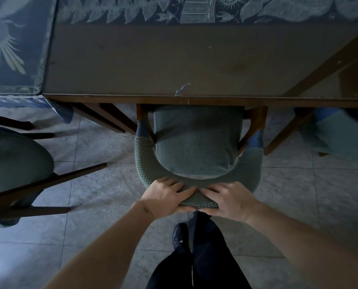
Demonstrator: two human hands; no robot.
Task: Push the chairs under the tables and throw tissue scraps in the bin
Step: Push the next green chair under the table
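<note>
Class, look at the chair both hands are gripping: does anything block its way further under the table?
Nothing visible does. Both hands grip the backrest of the chair, whose seat front is already under the table edge. The space beneath the tabletop is hidden, so a block there cannot be ruled out.

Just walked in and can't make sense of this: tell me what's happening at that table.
A person stands behind a green-covered chair and grips the top of its backrest with both hands, left hand and right hand side by side. The front of the seat is already under the edge of the wooden table; the back part still sticks out. Another chair on the left stands out from the table, at an angle. A small scrap lies near the table's edge.
</note>
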